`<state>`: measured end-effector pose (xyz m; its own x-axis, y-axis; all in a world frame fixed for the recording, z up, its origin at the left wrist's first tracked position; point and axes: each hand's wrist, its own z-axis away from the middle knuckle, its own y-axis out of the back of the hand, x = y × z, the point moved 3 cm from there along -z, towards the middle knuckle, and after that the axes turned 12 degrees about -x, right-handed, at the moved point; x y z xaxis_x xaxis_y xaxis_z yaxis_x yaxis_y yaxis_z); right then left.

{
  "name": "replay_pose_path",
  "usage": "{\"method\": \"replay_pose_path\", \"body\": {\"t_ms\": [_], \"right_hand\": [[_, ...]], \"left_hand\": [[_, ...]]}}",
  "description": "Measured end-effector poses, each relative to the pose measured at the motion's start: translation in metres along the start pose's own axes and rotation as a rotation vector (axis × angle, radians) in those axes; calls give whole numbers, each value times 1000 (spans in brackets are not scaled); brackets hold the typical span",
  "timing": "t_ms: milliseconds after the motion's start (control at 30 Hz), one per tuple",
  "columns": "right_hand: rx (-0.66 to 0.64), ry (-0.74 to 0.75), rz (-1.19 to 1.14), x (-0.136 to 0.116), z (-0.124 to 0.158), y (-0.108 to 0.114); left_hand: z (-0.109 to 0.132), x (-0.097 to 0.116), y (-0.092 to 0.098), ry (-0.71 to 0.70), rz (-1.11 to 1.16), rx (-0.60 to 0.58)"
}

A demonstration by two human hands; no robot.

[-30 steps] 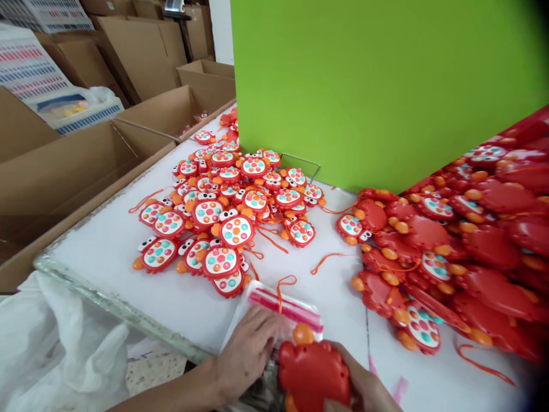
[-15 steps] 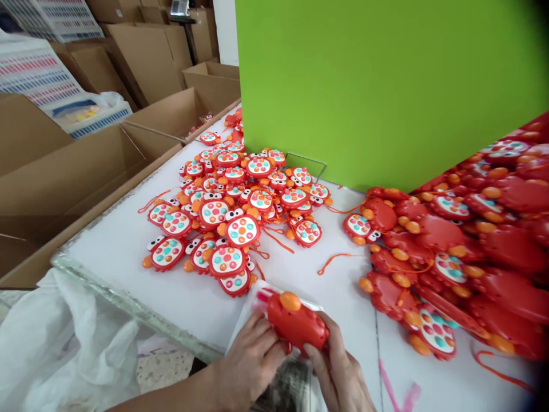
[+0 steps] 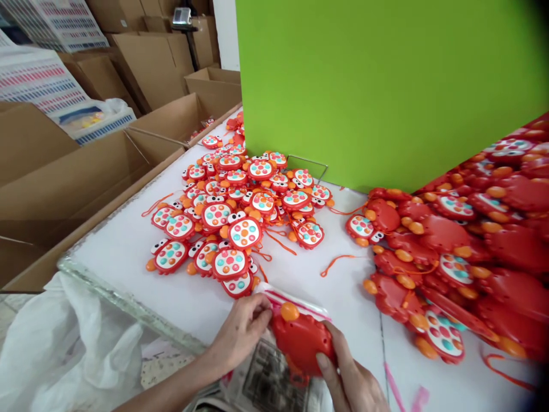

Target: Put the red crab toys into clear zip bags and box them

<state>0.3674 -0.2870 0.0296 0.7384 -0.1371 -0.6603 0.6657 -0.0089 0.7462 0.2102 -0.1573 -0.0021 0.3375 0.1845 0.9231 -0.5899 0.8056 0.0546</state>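
Note:
My right hand point(image 3: 349, 369) grips a red crab-shaped toy point(image 3: 304, 343) by its right side, thumb across its plain red back. An orange knob shows at the toy's top, and an orange cord hangs below it. Left of the toy, my left hand point(image 3: 242, 332) is closed in a pinch at the edge of a clear plastic bag point(image 3: 295, 301) with a pink strip. The bag lies under the toy, over a dark printed sheet point(image 3: 272, 375). Beyond my hands is a heap of crab toys point(image 3: 231, 232), mostly with their coloured-button faces up.
A larger pile of red toys point(image 3: 446, 234) covers the right side. A green panel point(image 3: 364, 86) stands behind the table point(image 3: 124, 274). Open cardboard boxes point(image 3: 86, 189) line the left edge. White plastic sheeting point(image 3: 86, 349) hangs at lower left.
My left hand has moved from the toy's lower side up to the bag's edge. The toy has shifted slightly down and right in my right hand, showing more of the bag and printed sheet.

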Motion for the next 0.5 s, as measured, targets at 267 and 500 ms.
{"method": "replay_pose_path", "body": {"t_ms": [267,500], "right_hand": [[-202,183,311,-8,-22,-11],[-146,189,217,-14,-21,-25]], "left_hand": [[1,2,-9,48,243,-71],[4,-3,-11,40,350,-82]]}}
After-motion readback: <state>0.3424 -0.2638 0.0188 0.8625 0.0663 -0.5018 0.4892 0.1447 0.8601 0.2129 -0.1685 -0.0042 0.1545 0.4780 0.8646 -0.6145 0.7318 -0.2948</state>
